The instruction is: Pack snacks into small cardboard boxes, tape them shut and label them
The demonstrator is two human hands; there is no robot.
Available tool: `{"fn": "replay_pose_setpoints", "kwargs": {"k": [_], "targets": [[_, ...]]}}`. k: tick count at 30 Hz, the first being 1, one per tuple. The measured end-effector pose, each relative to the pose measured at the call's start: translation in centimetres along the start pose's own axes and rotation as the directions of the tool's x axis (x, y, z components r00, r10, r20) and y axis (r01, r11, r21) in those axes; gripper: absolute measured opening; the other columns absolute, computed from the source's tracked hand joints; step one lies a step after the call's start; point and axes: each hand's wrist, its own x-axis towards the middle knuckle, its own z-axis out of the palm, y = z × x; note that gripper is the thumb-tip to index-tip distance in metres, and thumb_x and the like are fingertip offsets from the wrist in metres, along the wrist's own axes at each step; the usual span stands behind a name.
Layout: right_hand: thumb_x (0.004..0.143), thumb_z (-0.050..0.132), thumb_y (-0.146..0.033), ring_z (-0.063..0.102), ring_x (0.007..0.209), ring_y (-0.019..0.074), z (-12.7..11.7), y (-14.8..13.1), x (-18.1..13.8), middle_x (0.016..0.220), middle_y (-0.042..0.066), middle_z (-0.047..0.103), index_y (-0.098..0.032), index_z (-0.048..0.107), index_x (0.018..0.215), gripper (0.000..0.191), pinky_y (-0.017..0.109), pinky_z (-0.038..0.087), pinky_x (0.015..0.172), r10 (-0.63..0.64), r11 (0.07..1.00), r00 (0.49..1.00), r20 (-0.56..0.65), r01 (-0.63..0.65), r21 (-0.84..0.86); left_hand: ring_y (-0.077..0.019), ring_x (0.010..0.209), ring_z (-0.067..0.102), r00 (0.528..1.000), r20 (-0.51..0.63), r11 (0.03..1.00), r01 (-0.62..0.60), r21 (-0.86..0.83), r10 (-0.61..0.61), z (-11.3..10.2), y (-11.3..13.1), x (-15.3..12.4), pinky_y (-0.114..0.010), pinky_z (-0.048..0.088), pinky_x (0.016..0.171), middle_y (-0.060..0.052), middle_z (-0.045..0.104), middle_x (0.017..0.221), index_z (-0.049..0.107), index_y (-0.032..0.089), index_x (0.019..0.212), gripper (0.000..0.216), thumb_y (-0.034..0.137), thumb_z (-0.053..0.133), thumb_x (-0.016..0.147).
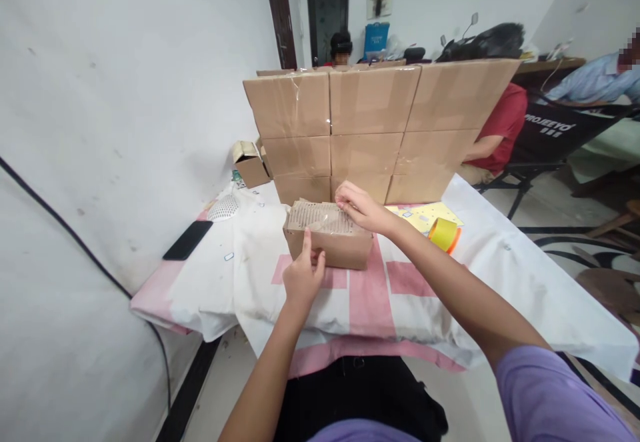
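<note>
A small brown cardboard box [334,245] lies on the cloth-covered table [400,295] in front of me, its top covered with corrugated paper and clear tape. My left hand [303,275] presses against the box's near left side, fingers curled, thumb up on the edge. My right hand [361,207] rests on the far right of the box top, fingertips pinched at the tape there. A yellow tape roll [443,234] with an orange core lies to the right of the box.
A wall of stacked cardboard boxes [373,132] stands behind the box. An open small box [249,162], a white mesh object [223,209] and a black phone [187,240] lie at the left. A yellow sheet [425,215] lies under the roll. People sit behind and to the right.
</note>
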Motion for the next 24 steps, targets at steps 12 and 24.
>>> {"fn": "replay_pose_setpoints", "kwargs": {"k": [12, 24], "targets": [[0.102, 0.040, -0.038, 0.049, 0.089, 0.0213, -1.7, 0.6, 1.2, 0.093, 0.005, 0.048, -0.023, 0.044, 0.083, 0.024, 0.037, 0.042, 0.087, 0.042, 0.998, 0.993, -0.108, -0.036, 0.060, -0.0170, 0.068, 0.064, 1.000, -0.001, 0.996, -0.001, 0.087, 0.001, -0.1, -0.9, 0.6, -0.026, 0.035, 0.061, 0.000, 0.075, 0.087, 0.036, 0.033, 0.156, 0.061, 0.037, 0.052, 0.097], [0.099, 0.046, -0.041, 0.048, 0.104, 0.0217, -2.8, -0.7, 2.5, 0.106, 0.005, 0.051, -0.023, 0.050, 0.085, 0.024, 0.040, 0.041, 0.097, 0.179, 0.945, 0.952, 0.247, -0.236, 0.228, -0.0133, 0.060, 0.064, 0.977, -0.153, 0.988, -0.152, -0.030, 0.146, -0.3, -0.5, 0.9, -0.023, 0.042, 0.062, 0.000, 0.073, 0.078, 0.033, 0.018, 0.157, 0.068, 0.045, 0.051, 0.097]]}}
